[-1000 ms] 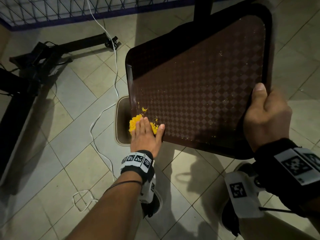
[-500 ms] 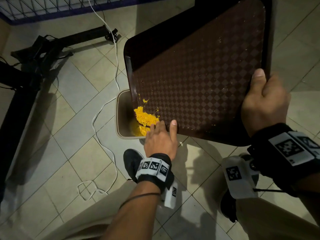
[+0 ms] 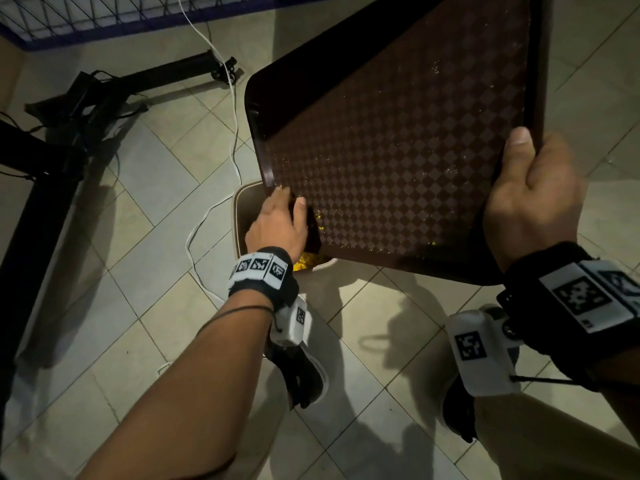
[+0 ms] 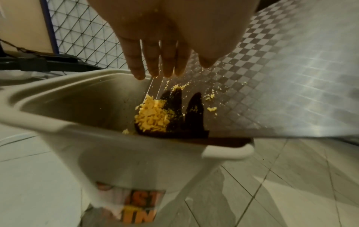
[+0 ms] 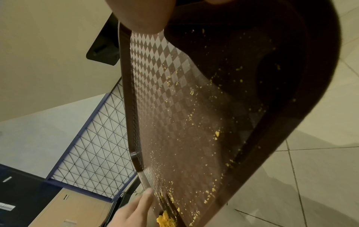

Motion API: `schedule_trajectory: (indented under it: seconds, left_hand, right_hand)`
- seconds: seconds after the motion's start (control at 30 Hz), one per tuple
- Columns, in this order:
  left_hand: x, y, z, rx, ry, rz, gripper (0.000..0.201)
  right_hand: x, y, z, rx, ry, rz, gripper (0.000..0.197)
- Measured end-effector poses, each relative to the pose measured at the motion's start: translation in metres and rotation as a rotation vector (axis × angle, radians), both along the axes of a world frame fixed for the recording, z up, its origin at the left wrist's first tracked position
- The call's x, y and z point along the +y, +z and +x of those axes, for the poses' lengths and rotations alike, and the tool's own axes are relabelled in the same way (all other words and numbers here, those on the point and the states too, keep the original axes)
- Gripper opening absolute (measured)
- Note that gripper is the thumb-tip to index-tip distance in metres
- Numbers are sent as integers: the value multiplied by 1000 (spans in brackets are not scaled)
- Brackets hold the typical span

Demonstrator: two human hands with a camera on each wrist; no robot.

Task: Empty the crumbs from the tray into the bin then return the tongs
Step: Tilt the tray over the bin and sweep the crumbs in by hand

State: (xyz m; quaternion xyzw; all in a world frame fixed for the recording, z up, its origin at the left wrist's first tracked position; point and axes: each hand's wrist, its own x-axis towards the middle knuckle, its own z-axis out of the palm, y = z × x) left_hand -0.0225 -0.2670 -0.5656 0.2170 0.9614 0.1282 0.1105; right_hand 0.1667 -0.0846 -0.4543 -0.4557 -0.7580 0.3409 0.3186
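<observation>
The brown checkered tray [image 3: 398,150] hangs tilted, its lower left corner over the beige bin [image 3: 241,206] on the floor. My right hand [image 3: 531,195] grips the tray's near right rim, thumb on top. With straight fingers, my left hand [image 3: 280,220] lies against the tray's surface near that lower corner. A heap of yellow crumbs [image 4: 153,118] sits at the corner over the bin [image 4: 58,95], below my left fingers [image 4: 153,61]. Fine crumbs still speckle the tray [image 5: 184,107]. No tongs are in view.
Black stand legs [image 3: 52,150] and a white cable [image 3: 214,209] lie on the tiled floor to the left. A wire mesh fence [image 3: 104,12] runs along the back. My shoes [image 3: 304,375] stand just behind the bin.
My left hand has moved up the tray's left side from the bottom edge. The crumb heap has slid down to the corner and over the bin. The tray tilts more steeply.
</observation>
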Motion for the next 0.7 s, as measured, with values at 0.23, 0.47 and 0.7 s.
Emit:
schedule_trajectory:
  seconds: [0.23, 0.47, 0.7]
  left_hand:
    - [9, -32, 5, -221, -26, -26, 89]
    - [-13, -31, 19, -203, -64, -131, 85]
    - [4, -23, -1, -36, -13, -68, 70]
  right_hand:
    - [0, 6, -1, 13, -5, -15, 32]
    - [5, 10, 2, 20, -82, -36, 36]
    - [4, 13, 1, 36, -68, -37, 32]
